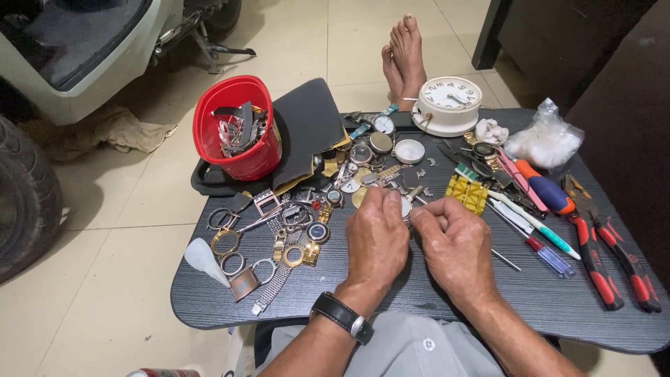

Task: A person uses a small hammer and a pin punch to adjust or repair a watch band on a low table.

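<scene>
Both hands, left hand (377, 234) and right hand (452, 241), pinch closed around a small watch piece (407, 207); work mid-way, loose watch parts (293, 230) wait on the table (530, 300).

There is one view only, from a camera worn on the person's head, so no second view shares any part of the scene. It looks steeply down and forward over a small dark table (488, 307), close enough that the table fills most of the width and its near edge runs along the bottom. The person's forearms enter from the near edge, and both hands sit just below the centre. Farther off the view reaches tiled floor (105, 265), a dark tyre (24, 195) at the left edge and dark furniture (558, 42) at the far right.
</scene>
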